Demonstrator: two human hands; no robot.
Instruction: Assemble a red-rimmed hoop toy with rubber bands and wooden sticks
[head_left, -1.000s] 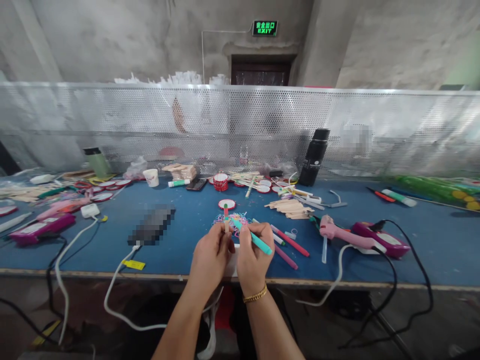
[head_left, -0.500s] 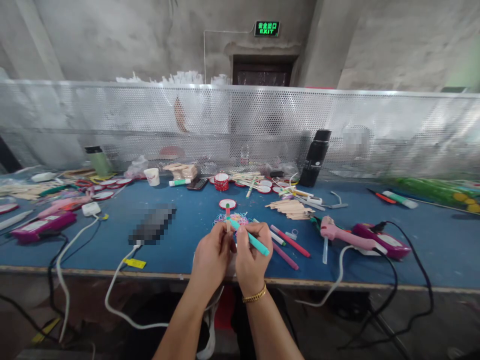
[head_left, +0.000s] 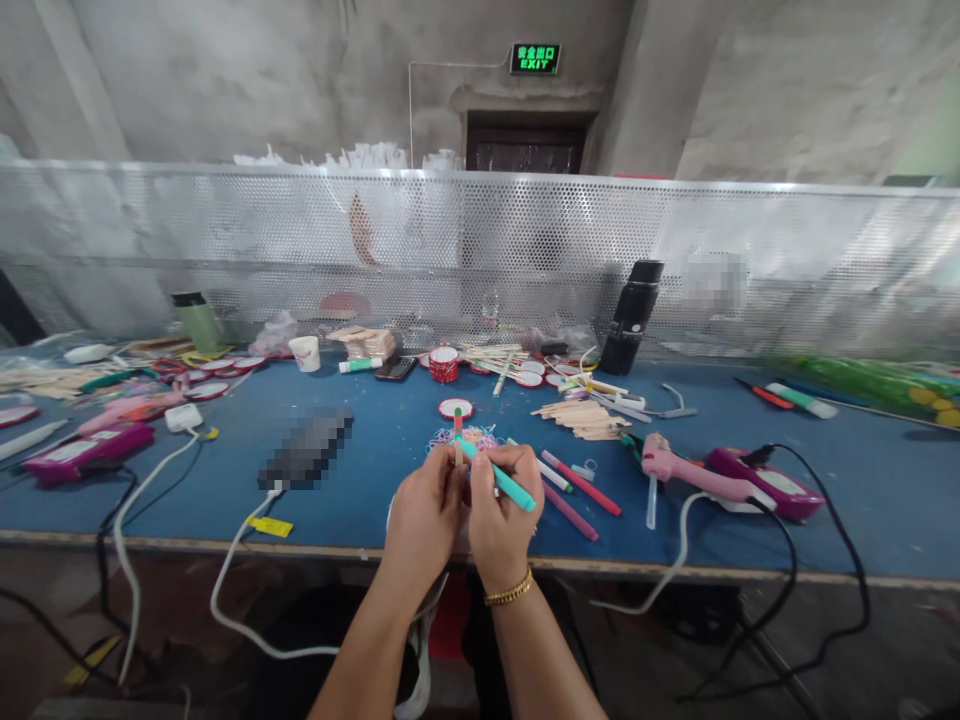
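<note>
Upright in the closed fingers of my left hand [head_left: 421,515] is a wooden craft stick [head_left: 458,424], its top end coloured green with red below. My right hand [head_left: 504,510] pinches a turquoise marker [head_left: 504,480], whose tip end meets the stick. Behind both hands lies a pile of small colourful rubber bands [head_left: 480,436], with a red-rimmed white disc [head_left: 456,408] just beyond. To the right of my right hand are a red marker [head_left: 592,490], a dark pink marker [head_left: 571,514] and a white marker with a green end [head_left: 555,477].
Wooden sticks [head_left: 585,418] lie right of centre. A pink glue gun [head_left: 697,472] with cables sits farther right, and a phone [head_left: 306,450] on a white cable lies left. A black bottle [head_left: 632,318], paper cup [head_left: 304,354] and small red drum [head_left: 443,365] stand toward the mesh divider [head_left: 300,240].
Both hands stay almost in place; the turquoise marker has shifted very slightly against the stick. Nothing else on the table has moved.
</note>
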